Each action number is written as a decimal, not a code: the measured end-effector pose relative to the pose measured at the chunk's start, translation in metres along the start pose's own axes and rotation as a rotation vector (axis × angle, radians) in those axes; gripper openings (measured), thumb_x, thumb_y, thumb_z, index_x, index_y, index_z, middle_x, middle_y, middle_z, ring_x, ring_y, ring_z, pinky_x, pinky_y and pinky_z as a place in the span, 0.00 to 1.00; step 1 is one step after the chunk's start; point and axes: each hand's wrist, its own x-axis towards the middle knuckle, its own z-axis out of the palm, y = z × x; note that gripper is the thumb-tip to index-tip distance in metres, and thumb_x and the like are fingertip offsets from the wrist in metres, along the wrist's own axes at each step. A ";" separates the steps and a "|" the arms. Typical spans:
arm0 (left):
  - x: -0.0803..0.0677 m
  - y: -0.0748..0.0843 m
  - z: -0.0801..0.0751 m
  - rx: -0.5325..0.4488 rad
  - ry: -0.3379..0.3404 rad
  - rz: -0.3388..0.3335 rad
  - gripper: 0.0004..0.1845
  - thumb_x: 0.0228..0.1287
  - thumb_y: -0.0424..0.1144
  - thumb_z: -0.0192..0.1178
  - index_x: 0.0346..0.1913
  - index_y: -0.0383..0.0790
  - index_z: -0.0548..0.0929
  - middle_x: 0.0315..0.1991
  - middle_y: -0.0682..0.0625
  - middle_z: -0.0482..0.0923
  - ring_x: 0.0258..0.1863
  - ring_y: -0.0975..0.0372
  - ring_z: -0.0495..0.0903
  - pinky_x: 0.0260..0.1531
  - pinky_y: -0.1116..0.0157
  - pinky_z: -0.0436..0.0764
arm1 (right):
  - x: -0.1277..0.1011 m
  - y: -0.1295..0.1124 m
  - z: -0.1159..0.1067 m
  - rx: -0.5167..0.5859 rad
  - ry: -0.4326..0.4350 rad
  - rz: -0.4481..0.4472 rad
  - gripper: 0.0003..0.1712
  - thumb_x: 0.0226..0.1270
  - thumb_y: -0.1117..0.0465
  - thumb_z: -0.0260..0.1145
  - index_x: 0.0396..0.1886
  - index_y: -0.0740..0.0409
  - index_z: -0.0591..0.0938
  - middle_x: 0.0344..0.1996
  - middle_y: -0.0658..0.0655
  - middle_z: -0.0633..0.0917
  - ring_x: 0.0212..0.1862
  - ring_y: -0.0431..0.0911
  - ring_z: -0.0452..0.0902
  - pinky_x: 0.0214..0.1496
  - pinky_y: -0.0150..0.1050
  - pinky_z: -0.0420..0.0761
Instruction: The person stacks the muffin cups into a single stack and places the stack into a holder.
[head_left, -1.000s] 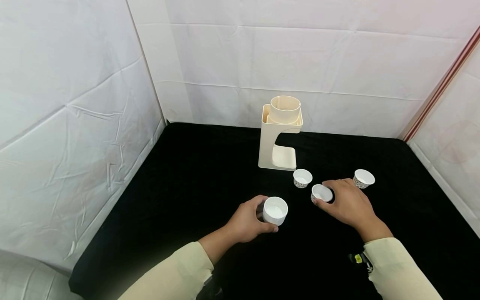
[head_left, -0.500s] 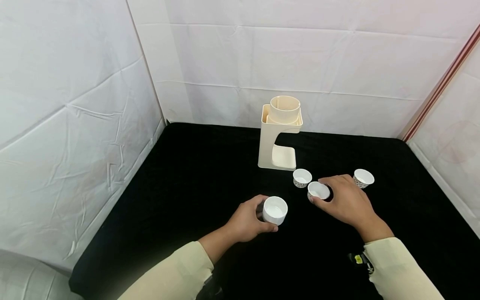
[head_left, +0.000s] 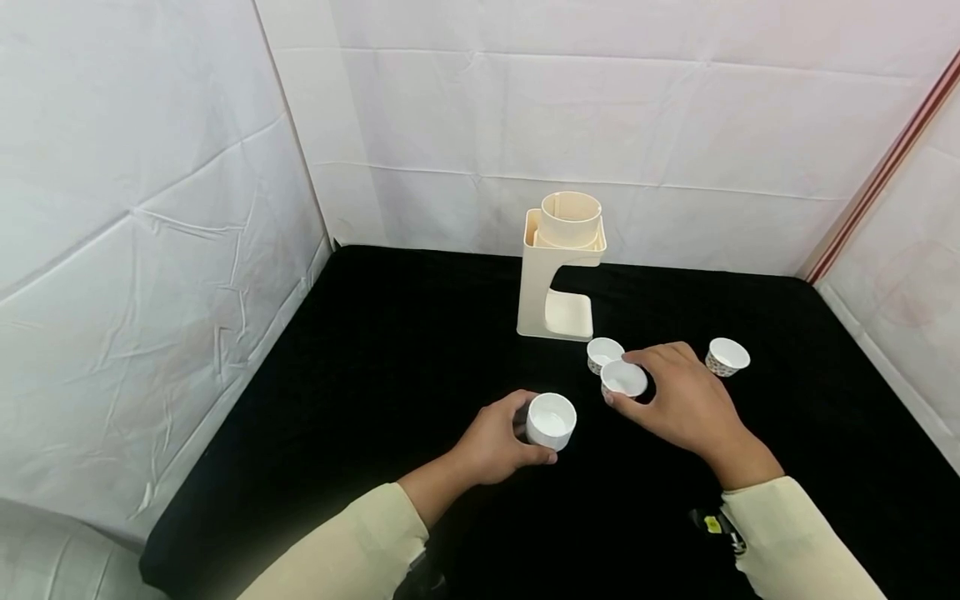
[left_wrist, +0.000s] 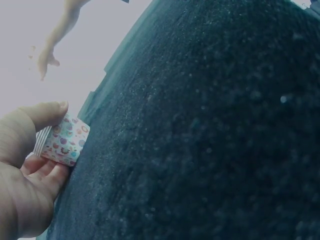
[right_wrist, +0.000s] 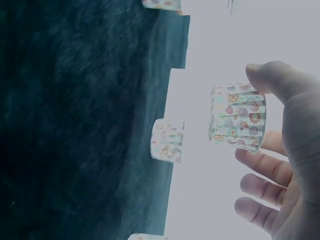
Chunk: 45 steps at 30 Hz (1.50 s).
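Left hand [head_left: 491,437] low over black bench [head_left: 360,392], fingers curled round white cup [head_left: 551,421] (upright). Right hand [head_left: 682,404] raised, fingers pinch second cup [head_left: 623,380] off bench, just beside third cup [head_left: 603,353].

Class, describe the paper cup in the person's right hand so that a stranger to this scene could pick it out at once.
Start at the cream stand at the back of the black table. Just in front of it lie small paper cups; the held cup is pinched in the right hand. Unlike the resting cup beside it, it is lifted clear.
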 end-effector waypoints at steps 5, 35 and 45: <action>0.001 -0.001 0.000 -0.007 0.002 -0.002 0.39 0.51 0.37 0.82 0.66 0.41 0.75 0.60 0.49 0.78 0.60 0.55 0.80 0.58 0.65 0.81 | 0.001 -0.011 -0.003 0.015 0.021 -0.034 0.33 0.58 0.37 0.76 0.55 0.54 0.85 0.52 0.54 0.85 0.59 0.54 0.73 0.54 0.59 0.80; 0.000 0.001 0.000 -0.034 -0.021 -0.016 0.39 0.52 0.36 0.81 0.67 0.43 0.74 0.60 0.50 0.77 0.60 0.56 0.80 0.55 0.67 0.81 | 0.002 -0.055 -0.010 0.045 0.058 -0.165 0.33 0.54 0.39 0.80 0.55 0.51 0.86 0.51 0.50 0.86 0.58 0.50 0.75 0.55 0.51 0.82; 0.000 0.000 0.000 -0.034 -0.019 0.002 0.39 0.52 0.36 0.81 0.67 0.41 0.74 0.61 0.48 0.77 0.59 0.57 0.81 0.53 0.70 0.81 | 0.002 -0.068 -0.008 0.049 0.030 -0.195 0.35 0.55 0.36 0.78 0.55 0.51 0.86 0.52 0.50 0.85 0.58 0.49 0.75 0.56 0.50 0.81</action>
